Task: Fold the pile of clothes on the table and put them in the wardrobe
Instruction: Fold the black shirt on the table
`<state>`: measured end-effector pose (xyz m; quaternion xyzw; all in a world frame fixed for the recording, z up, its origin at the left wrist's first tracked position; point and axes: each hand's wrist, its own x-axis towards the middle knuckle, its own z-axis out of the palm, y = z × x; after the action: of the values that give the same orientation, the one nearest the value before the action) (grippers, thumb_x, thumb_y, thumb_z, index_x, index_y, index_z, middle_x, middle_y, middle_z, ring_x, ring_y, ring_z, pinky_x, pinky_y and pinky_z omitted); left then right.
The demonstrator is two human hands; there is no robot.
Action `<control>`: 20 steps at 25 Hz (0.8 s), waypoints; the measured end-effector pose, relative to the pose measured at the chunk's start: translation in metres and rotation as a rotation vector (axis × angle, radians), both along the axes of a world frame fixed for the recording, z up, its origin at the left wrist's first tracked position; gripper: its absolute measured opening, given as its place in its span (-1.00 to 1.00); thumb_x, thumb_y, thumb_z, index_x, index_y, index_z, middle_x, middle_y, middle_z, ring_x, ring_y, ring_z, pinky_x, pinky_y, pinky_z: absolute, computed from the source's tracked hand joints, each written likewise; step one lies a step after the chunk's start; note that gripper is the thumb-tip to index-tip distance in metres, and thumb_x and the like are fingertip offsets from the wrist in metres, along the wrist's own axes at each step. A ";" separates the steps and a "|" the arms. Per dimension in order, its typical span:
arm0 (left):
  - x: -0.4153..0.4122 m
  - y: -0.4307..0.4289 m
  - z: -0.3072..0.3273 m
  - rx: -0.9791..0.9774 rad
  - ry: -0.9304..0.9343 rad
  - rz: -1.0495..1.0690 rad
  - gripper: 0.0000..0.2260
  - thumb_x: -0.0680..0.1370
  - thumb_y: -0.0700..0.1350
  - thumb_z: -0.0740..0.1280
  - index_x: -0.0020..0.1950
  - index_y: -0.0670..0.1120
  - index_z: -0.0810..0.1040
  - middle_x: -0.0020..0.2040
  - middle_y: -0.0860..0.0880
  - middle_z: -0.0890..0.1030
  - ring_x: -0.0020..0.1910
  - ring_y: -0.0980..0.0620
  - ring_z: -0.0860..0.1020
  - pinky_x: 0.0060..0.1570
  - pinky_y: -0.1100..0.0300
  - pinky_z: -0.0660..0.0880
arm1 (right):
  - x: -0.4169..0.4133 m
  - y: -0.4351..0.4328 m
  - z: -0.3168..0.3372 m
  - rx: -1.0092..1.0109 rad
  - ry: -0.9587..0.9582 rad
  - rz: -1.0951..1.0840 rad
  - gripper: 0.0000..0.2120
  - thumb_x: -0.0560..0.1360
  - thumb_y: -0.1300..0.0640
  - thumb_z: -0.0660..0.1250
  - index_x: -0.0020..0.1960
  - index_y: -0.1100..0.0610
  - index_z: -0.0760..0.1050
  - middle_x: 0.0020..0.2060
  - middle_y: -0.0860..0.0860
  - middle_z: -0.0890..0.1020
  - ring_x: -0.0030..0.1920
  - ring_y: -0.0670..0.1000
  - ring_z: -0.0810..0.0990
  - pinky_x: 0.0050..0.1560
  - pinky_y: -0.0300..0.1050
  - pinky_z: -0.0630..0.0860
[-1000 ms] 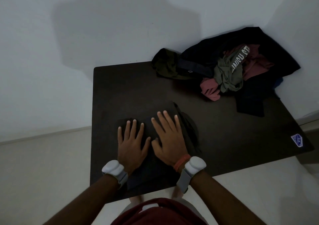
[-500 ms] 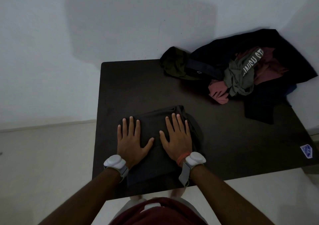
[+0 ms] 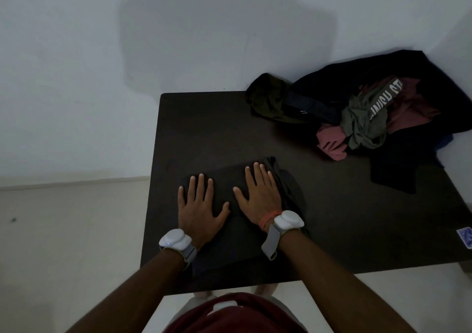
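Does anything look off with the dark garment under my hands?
Slightly. The folded dark garment lies square under the left hand, but loose fabric bulges out past its right edge, beside the right hand.

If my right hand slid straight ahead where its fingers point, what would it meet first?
Only bare table, it seems: the right hand, flat on the folded dark garment, points past its far edge toward the wall. The clothes pile lies off to the right.

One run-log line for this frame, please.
stage: folding | left hand: flat on dark garment | right hand: flat on garment | pile: unfolded, table far right
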<state>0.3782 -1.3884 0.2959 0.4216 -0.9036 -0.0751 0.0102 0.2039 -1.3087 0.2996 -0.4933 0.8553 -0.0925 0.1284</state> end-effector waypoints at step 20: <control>-0.011 -0.022 0.065 1.235 -0.378 0.181 -0.49 0.55 0.33 0.29 -0.25 -0.12 0.52 -0.25 -0.13 0.72 -0.33 -0.04 0.68 -0.28 0.23 0.54 | -0.006 0.091 0.036 -0.058 0.110 -0.201 -0.60 0.41 0.18 0.40 0.25 0.09 0.59 0.23 0.13 0.58 0.32 0.20 0.51 0.46 0.32 0.22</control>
<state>0.3668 -1.4108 0.3606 0.4302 -0.6412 -0.5041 -0.3868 0.1983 -1.2182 0.3360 -0.4129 0.9032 -0.1022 0.0571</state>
